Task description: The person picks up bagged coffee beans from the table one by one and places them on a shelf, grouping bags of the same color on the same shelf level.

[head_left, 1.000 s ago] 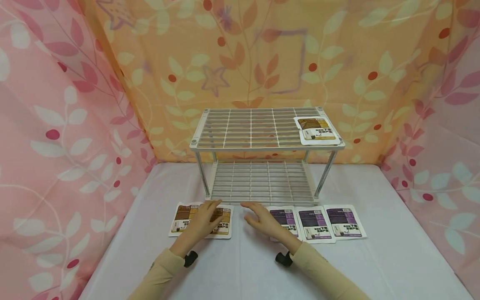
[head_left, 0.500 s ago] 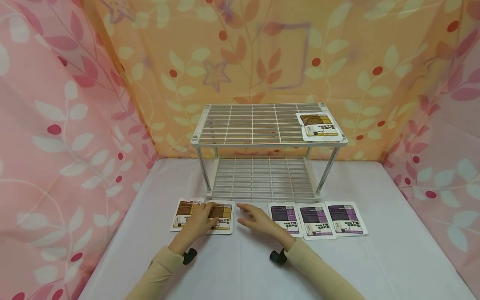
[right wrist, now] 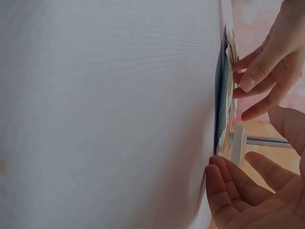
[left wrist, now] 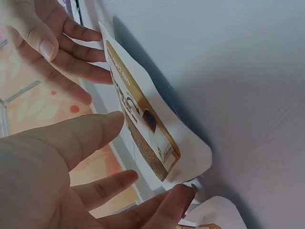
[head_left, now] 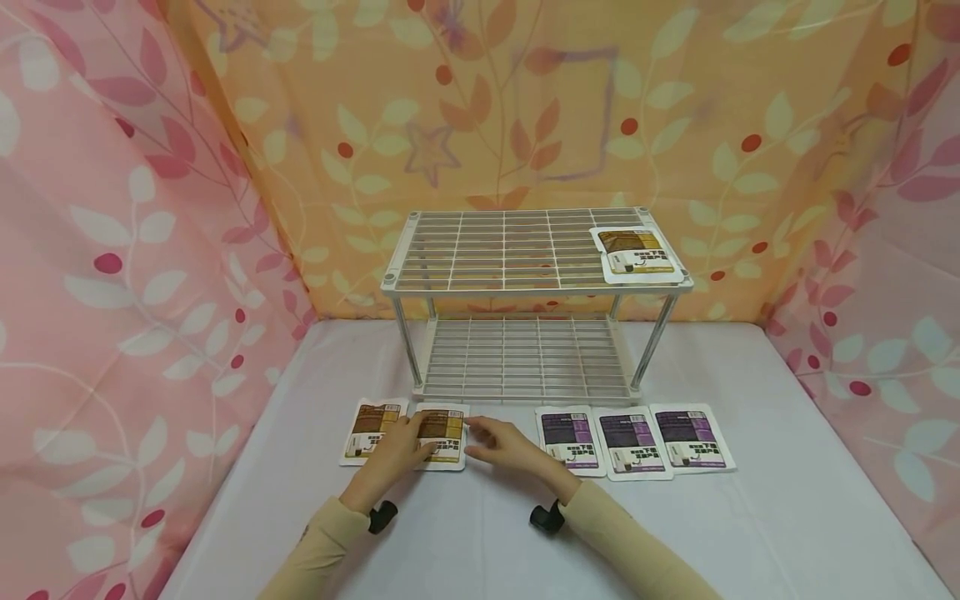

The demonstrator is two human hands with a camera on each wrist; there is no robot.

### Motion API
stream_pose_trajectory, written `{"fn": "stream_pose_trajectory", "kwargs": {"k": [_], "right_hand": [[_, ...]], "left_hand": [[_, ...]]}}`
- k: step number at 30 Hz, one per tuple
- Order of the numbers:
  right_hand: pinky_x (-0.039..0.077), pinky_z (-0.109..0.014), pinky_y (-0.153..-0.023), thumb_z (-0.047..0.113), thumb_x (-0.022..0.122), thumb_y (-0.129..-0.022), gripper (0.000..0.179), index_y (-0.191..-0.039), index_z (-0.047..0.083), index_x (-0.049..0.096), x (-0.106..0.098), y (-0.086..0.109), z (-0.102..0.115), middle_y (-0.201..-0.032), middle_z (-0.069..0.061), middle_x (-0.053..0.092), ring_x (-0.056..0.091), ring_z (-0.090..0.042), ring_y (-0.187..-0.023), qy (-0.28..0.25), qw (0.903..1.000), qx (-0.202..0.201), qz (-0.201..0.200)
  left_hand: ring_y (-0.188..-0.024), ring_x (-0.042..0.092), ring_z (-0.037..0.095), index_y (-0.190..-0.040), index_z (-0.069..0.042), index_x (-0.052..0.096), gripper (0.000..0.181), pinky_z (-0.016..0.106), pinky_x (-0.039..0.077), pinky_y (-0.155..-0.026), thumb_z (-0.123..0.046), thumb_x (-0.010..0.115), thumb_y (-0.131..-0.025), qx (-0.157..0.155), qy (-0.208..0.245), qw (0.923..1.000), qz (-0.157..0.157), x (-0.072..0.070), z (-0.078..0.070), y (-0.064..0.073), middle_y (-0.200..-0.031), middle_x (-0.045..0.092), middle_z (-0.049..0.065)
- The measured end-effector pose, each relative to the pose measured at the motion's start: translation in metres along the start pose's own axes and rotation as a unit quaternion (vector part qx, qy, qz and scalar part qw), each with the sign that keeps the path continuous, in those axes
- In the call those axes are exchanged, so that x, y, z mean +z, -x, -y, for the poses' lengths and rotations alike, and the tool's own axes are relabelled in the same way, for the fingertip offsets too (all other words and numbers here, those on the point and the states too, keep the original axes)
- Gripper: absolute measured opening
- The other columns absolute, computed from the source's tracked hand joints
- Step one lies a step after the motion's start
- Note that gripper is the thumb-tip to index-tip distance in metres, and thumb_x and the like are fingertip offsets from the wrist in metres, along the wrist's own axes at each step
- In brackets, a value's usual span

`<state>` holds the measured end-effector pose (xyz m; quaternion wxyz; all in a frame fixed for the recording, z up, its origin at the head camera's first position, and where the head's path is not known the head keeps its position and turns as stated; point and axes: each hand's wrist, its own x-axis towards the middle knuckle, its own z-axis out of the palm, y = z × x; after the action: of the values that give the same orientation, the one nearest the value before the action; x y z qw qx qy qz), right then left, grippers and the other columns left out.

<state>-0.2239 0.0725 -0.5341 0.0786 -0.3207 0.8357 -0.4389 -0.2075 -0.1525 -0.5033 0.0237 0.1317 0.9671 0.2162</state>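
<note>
A flat white pouch with brown and gold print [head_left: 447, 427] lies on the table before the rack, between my two hands. My left hand [head_left: 393, 454] is at its left side; in the left wrist view the thumb reaches over the printed face of the pouch [left wrist: 143, 107] and the other fingers lie by its near end. My right hand [head_left: 510, 446] has its fingertips right at the pouch's right edge, fingers loosely bent. Seen from the right wrist, that pouch [right wrist: 224, 95] stands slightly off the cloth along its edge. A second brown pouch [head_left: 363, 425] lies partly under the left hand.
A white two-tier wire rack [head_left: 495, 290] stands behind the pouches, with another brown-and-gold pouch [head_left: 641, 254] at its top right corner. Three purple-printed pouches [head_left: 630, 437] lie in a row to the right on the white tablecloth [head_left: 480, 533]. Patterned curtains [head_left: 150, 250] enclose the table.
My right hand has moved left, from beside the purple pouches to the brown pouch's right edge. The left hand has shifted slightly left, uncovering more of that pouch.
</note>
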Motion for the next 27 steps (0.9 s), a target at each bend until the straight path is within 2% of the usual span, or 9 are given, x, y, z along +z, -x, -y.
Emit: {"fn": "stream_pose_trajectory", "kwargs": {"k": [5, 15, 20, 23, 27], "right_hand": [[0.051, -0.029, -0.084, 0.025, 0.062, -0.089, 0.052, -0.131, -0.002, 0.047, 0.0030, -0.0026, -0.0003, -0.113, -0.014, 0.062, 0.059, -0.025, -0.100, 0.002, 1.0000, 0.001, 0.006], [0.051, -0.030, -0.087, 0.022, 0.064, -0.088, 0.052, -0.131, -0.003, 0.048, 0.0053, -0.0008, 0.0013, -0.116, -0.016, 0.061, 0.059, -0.027, -0.102, -0.011, 0.9999, 0.002, 0.004], [0.050, -0.039, -0.090, 0.016, 0.066, -0.086, 0.053, -0.130, -0.006, 0.047, 0.0045, 0.0028, 0.0079, -0.118, -0.022, 0.059, 0.058, -0.033, -0.104, -0.033, 0.9993, -0.014, -0.004], [0.050, -0.039, -0.089, 0.014, 0.068, -0.084, 0.053, -0.129, -0.006, 0.048, 0.0061, 0.0037, 0.0094, -0.118, -0.024, 0.057, 0.058, -0.035, -0.103, -0.041, 0.9990, -0.014, -0.015], [0.051, -0.038, -0.088, 0.016, 0.070, -0.083, 0.053, -0.128, -0.004, 0.049, 0.0102, 0.0050, 0.0067, -0.122, -0.023, 0.053, 0.057, -0.036, -0.105, -0.061, 0.9976, 0.012, -0.031]], "left_hand": [[-0.068, 0.052, 0.019, -0.129, 0.002, 0.047, 0.058, 0.037, 0.047, -0.059, -0.022, 0.070, -0.082, 0.002, 0.000, 1.0000, -0.002, -0.0001, -0.0010, -0.0001, -0.086, 0.059, 0.014], [-0.089, 0.058, 0.033, -0.131, 0.000, 0.047, 0.062, 0.047, 0.051, -0.072, -0.017, 0.074, -0.078, -0.004, 0.016, 0.9999, -0.003, 0.0016, -0.0001, 0.0022, -0.102, 0.059, 0.025], [-0.094, 0.058, 0.035, -0.129, -0.002, 0.050, 0.059, 0.049, 0.050, -0.077, -0.011, 0.075, -0.076, 0.006, 0.041, 0.9991, -0.014, 0.0028, 0.0010, 0.0035, -0.105, 0.059, 0.023], [-0.091, 0.057, 0.030, -0.126, -0.003, 0.053, 0.055, 0.045, 0.049, -0.074, -0.010, 0.075, -0.076, 0.009, 0.066, 0.9977, -0.017, 0.0031, 0.0024, 0.0043, -0.104, 0.059, 0.020], [-0.079, 0.053, 0.022, -0.125, -0.004, 0.053, 0.054, 0.035, 0.046, -0.063, -0.009, 0.075, -0.076, 0.004, 0.085, 0.9963, -0.004, 0.0022, 0.0032, 0.0047, -0.095, 0.058, 0.014]]}}
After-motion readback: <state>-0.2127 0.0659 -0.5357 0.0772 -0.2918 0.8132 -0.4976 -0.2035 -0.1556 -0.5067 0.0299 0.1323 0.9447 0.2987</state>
